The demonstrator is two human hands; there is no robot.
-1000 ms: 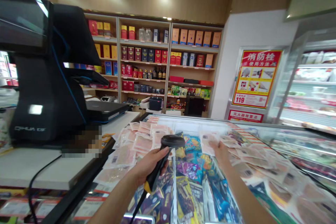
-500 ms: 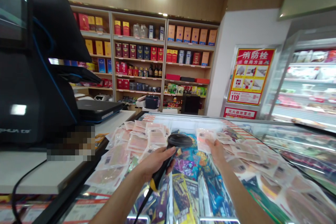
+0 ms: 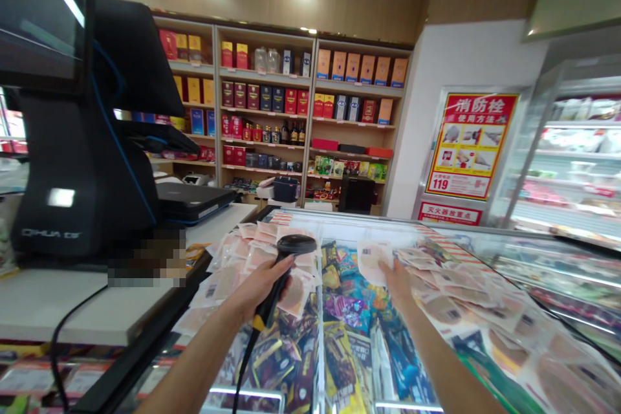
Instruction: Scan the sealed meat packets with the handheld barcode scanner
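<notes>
My left hand [image 3: 264,284] is wrapped round the handle of a black barcode scanner [image 3: 295,244], its head upward and its cable trailing down. The scanner is above a spread of flat clear packets [image 3: 228,278] on the left. In my right hand [image 3: 398,281] is one flat packet [image 3: 373,260] with a small barcode label, pinched at its right edge over the freezer. More such packets [image 3: 460,284] overlap on the glass to the right of that hand. Below both hands, colourful ice cream wrappers [image 3: 347,307] lie inside the chest freezer.
To the left, a black checkout terminal [image 3: 87,142] stands on a white counter [image 3: 72,310] with a hanging cable. Shelves of boxes and bottles [image 3: 264,97] line the back wall. A red fire hydrant poster [image 3: 468,145] and a lit fridge [image 3: 577,155] are on the right.
My left hand has moved left with the scanner, away from the packet. My right hand still holds that packet, now slightly further left. The view has shifted a little.
</notes>
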